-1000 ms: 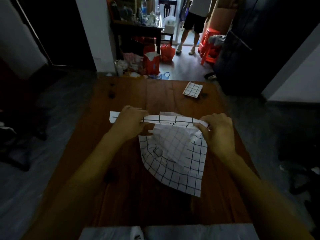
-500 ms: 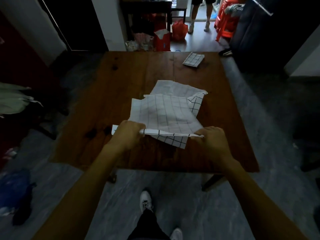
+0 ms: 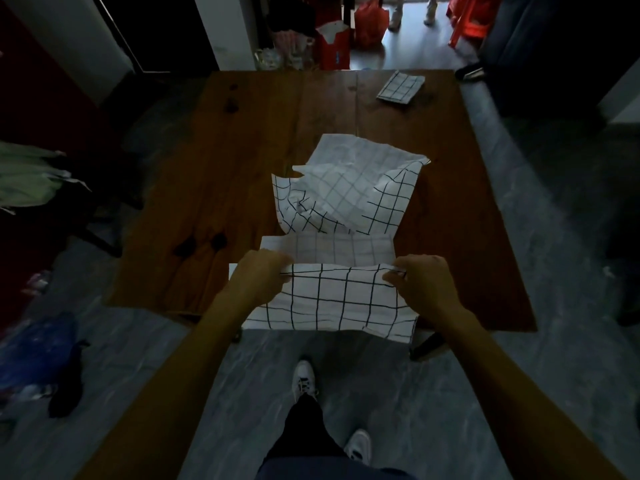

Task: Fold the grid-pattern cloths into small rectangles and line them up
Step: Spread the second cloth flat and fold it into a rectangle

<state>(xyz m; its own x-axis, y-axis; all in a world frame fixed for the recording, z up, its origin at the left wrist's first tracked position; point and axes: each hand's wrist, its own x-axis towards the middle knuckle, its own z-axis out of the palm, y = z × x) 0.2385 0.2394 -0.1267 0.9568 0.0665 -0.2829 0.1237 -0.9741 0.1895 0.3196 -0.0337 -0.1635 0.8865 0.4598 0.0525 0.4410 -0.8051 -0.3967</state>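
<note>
Grey stone-look floor (image 3: 450,393) surrounds a brown wooden table (image 3: 242,161) in a dim room. Spread over the table's near half lies a white grid-pattern cloth (image 3: 346,202), rumpled at its far part, its near portion draped over the table's front edge. Left hand (image 3: 258,280) and right hand (image 3: 424,284) each pinch a raised crease of that cloth, one at either side. A small folded cloth (image 3: 400,86) sits well apart at the far right corner. Red bags (image 3: 370,20) stand beyond the table.
</note>
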